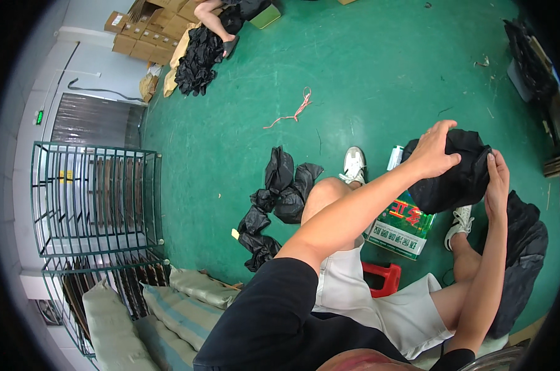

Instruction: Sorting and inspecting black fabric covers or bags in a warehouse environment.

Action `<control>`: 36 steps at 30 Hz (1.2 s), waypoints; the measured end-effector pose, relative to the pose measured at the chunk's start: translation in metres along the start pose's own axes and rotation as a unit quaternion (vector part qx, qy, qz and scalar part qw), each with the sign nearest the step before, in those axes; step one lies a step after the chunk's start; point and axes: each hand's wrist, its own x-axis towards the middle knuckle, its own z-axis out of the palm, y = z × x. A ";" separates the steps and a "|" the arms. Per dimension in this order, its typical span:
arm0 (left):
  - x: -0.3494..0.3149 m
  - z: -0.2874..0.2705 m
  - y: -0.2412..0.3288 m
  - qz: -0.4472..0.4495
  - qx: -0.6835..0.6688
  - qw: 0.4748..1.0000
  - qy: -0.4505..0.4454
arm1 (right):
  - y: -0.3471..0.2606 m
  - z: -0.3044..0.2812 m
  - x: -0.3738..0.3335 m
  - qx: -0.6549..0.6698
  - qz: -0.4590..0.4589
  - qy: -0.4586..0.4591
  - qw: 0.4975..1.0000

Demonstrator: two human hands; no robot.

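A rounded, bunched piece of thin black material [450, 179], like a cloth or bag, is raised in front of me above a green box [398, 230]. My left hand [433, 153] lies against its upper left side, fingers stretched and thumb apart. At its right edge, my right hand [497, 184] pinches the material between thumb and fingers. More black material [522, 260] lies heaped beside my right leg. Several crumpled black pieces [280, 198] lie on the floor left of my legs. The underside of the held piece is hidden.
A red plastic stool [382, 279] shows between my legs. Pink string [300, 111] lies on the green floor. Green metal racks [97, 198] and stuffed sacks [178, 312] stand left. Far back are cardboard boxes [153, 34], a black heap [199, 59] and another person's leg [213, 25].
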 end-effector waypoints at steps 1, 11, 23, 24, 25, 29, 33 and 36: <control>0.000 0.001 -0.002 0.021 -0.009 1.000 0.006 | -0.005 0.001 -0.002 -0.002 -0.002 -0.003 1.000; -0.003 -0.003 0.009 -0.004 -0.093 0.964 -0.249 | -0.021 0.002 -0.010 0.207 0.100 -0.050 0.972; -0.015 0.015 0.002 0.005 -0.004 0.998 -0.057 | -0.024 -0.005 -0.020 0.247 0.142 -0.128 0.950; -0.012 0.016 0.002 0.055 -0.025 0.997 -0.047 | -0.030 -0.003 -0.022 0.216 0.111 -0.175 0.954; -0.007 0.020 0.002 0.106 -0.048 0.993 -0.038 | -0.034 -0.002 -0.022 0.210 0.111 -0.165 0.957; -0.001 0.011 0.000 0.035 -0.123 0.992 -0.012 | -0.041 0.008 -0.021 0.143 0.131 -0.101 0.976; 0.006 -0.016 -0.013 -0.023 -0.215 0.976 -0.013 | -0.049 0.026 -0.012 0.139 0.149 -0.031 0.979; 0.008 -0.026 -0.019 -0.032 -0.229 0.972 -0.052 | -0.031 0.009 -0.005 -0.095 0.097 -0.046 0.990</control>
